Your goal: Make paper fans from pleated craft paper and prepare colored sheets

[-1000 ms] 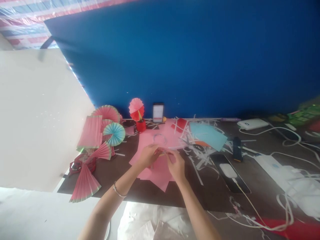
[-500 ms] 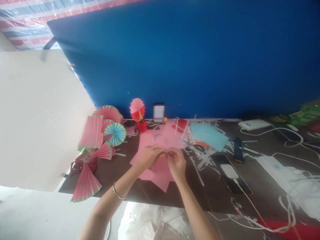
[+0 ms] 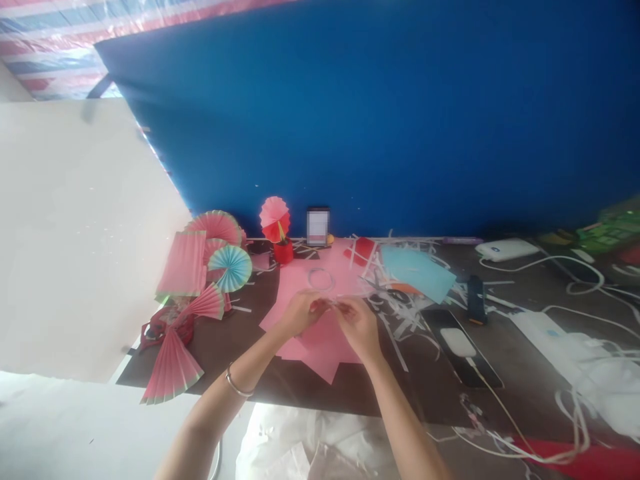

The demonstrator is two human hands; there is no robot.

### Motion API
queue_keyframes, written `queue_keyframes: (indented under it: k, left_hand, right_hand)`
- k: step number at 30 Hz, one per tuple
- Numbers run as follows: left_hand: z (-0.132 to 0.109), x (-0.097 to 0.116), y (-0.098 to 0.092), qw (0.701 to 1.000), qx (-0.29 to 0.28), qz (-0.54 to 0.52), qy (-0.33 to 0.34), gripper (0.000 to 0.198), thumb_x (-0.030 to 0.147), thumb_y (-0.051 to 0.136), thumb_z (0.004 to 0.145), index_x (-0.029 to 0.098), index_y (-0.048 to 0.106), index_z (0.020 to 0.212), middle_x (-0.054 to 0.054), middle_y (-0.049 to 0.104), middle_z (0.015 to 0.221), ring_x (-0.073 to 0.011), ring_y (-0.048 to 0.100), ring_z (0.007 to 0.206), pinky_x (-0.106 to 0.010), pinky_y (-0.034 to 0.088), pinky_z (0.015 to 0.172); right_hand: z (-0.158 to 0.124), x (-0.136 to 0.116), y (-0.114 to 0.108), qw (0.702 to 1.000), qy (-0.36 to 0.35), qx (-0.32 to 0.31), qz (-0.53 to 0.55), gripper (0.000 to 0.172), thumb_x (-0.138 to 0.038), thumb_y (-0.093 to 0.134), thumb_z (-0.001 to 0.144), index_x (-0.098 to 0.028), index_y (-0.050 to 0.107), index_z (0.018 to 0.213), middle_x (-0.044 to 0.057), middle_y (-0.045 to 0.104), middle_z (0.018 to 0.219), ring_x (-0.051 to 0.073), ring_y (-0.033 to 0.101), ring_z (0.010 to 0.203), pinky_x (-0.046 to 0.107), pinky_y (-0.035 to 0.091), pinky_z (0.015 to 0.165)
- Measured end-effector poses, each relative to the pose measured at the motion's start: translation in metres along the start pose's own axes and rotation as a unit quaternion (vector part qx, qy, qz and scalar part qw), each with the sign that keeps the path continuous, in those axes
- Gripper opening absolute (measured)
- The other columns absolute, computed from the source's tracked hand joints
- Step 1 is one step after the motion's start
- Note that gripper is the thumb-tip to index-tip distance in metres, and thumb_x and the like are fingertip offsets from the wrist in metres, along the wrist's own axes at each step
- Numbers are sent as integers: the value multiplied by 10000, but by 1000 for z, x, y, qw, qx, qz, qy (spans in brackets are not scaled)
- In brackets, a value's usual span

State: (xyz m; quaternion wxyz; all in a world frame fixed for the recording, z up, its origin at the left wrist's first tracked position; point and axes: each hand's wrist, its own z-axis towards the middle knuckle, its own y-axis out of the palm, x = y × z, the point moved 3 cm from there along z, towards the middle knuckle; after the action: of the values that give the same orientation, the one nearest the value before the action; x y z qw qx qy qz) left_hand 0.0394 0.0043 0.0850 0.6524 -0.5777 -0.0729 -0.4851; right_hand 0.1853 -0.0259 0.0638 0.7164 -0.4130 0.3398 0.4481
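Note:
My left hand (image 3: 303, 312) and my right hand (image 3: 358, 323) meet fingertip to fingertip above a stack of pink paper sheets (image 3: 325, 363). Both are closed in a pinch; between the fingertips shows a small pale bit, too small and blurred to name. On the pink paper just beyond my fingers lies a thin ring-shaped strip (image 3: 321, 279). Scissors (image 3: 383, 283) lie to the right of the paper, partly covered by white paper strips (image 3: 407, 317).
Pleated pink fans (image 3: 173, 367) and a blue pleated rosette (image 3: 230, 269) lie at the left. A paper flower (image 3: 275, 220) in a red pot (image 3: 283, 251) stands at the back. Light blue paper (image 3: 420, 272), a phone (image 3: 463, 350) and white cables (image 3: 575, 407) occupy the right.
My right hand has shifted slightly right, its wrist further out. My left fingers have curled in more, and the fingertips of both hands still meet over the pink paper.

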Motion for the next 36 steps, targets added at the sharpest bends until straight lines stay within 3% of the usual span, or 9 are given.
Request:
queue_keyframes:
  k: [4, 8, 13, 21, 27, 30, 32, 34, 36]
  left_hand:
    - [2, -1, -1, 1000, -10, 20, 4, 149, 236, 499, 809, 188, 630, 755, -27, 651, 743, -143, 570, 704, -257, 429, 684]
    - [3, -1, -1, 999, -14, 40, 11, 147, 196, 477, 794, 191, 613, 738, -14, 637, 716, -134, 559, 679, -249, 420, 671]
    - [1, 6, -3, 997, -14, 69, 29, 136, 197, 465, 795, 182, 575, 716, -10, 611, 689, -130, 536, 652, -251, 397, 654]
    - [0, 14, -6, 991, -51, 110, 47, 161, 160, 391, 822, 187, 545, 783, -29, 610, 767, -151, 541, 699, -275, 376, 673]
    - [1, 10, -8, 995, -96, 20, 25, 180, 97, 395, 766, 181, 554, 782, -8, 592, 740, -123, 511, 644, -248, 397, 640]
    - [4, 7, -9, 990, -118, -77, -7, 163, 151, 396, 804, 174, 558, 796, -12, 594, 762, -119, 524, 675, -230, 415, 631]
    - [5, 4, -10, 986, -116, -119, -32, 174, 218, 389, 840, 171, 554, 811, -16, 600, 784, -115, 533, 680, -229, 426, 638]
    - [5, 1, -12, 985, -97, -127, -66, 199, 274, 387, 856, 166, 551, 820, -23, 607, 806, -116, 541, 686, -232, 433, 641]
    - [3, -3, -16, 986, -70, -122, -93, 215, 305, 394, 862, 163, 554, 842, -30, 619, 829, -123, 558, 716, -236, 440, 653]
  right_hand:
    - [5, -3, -6, 998, -27, -30, -46, 220, -310, 575, 780, -199, 568, 970, 54, 656, 849, 172, 643, 721, 320, 531, 693]
    - [11, -13, -10, 983, -104, -77, -129, 108, -259, 513, 822, -205, 603, 850, 54, 660, 826, 176, 630, 743, 311, 509, 707]
    - [16, -18, -8, 964, -153, -123, -180, 141, -193, 457, 837, -204, 597, 850, 55, 643, 835, 186, 604, 786, 320, 479, 735]
    - [19, -27, -8, 925, -155, -232, -256, 273, -85, 352, 821, -204, 594, 865, 51, 603, 849, 180, 562, 779, 328, 443, 727]
    - [17, -23, -8, 935, -129, -252, -214, 263, -87, 347, 814, -215, 572, 860, 46, 600, 867, 181, 558, 820, 330, 436, 748]
    - [11, -22, -5, 965, -148, -160, -146, 189, -149, 386, 830, -217, 562, 809, 47, 602, 816, 188, 566, 809, 341, 438, 768]
    - [7, -20, -10, 990, -119, 10, -75, 131, -206, 418, 840, -208, 542, 798, 52, 593, 789, 190, 574, 793, 343, 446, 763]
    - [1, -12, -20, 980, -37, 195, -1, 106, -269, 451, 840, -194, 525, 832, 53, 586, 773, 187, 586, 756, 343, 461, 740]
    - [-3, 0, -29, 961, 44, 269, 41, 169, -336, 504, 811, -175, 532, 850, 62, 596, 777, 192, 597, 734, 349, 474, 723]
